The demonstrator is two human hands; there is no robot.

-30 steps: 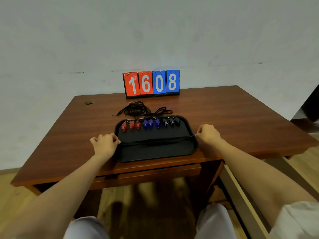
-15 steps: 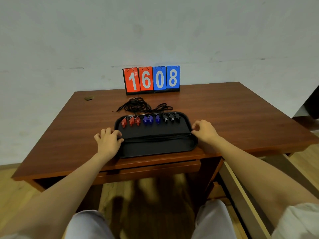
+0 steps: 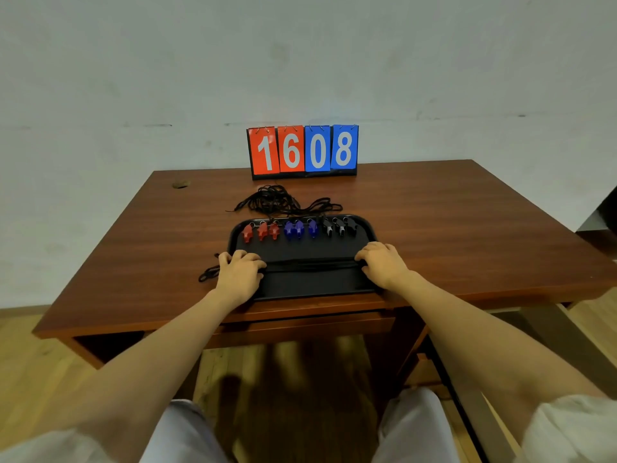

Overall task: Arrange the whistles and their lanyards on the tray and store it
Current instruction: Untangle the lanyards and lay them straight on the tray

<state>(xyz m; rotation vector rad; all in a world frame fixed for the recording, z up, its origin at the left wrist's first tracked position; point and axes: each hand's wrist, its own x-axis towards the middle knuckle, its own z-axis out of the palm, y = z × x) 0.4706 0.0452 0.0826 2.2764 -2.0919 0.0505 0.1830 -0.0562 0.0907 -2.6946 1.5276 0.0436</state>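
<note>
Both hands have closed in from the tray's short ends and now lie over its left and right rims. A loop of cord has appeared on the table just left of the tray.

**Hand state.** The left hand has its fingers curled down over the left end of a dark strand. The right hand is curled over the right end. The strand runs straight between them, so both appear to grip it. The actual pinch is hidden under the fingers.

**Progress.**
- Done: nine whistles stand in one row along the tray's far rim, with three red at the left, three blue in the middle and three black at the right.
- In hand: the strand is being laid across the tray's middle.
- Left: the tangled lanyards lie on the table just beyond the tray's far rim. Storing the tray has not begun.

**Orientation.** The tray sits at the table's near edge, its long axis running left to right, parallel to that edge. The strand lies along the same axis. Each whistle lies crosswise to it, ring end toward the far rim and body pointing toward the person.
</note>
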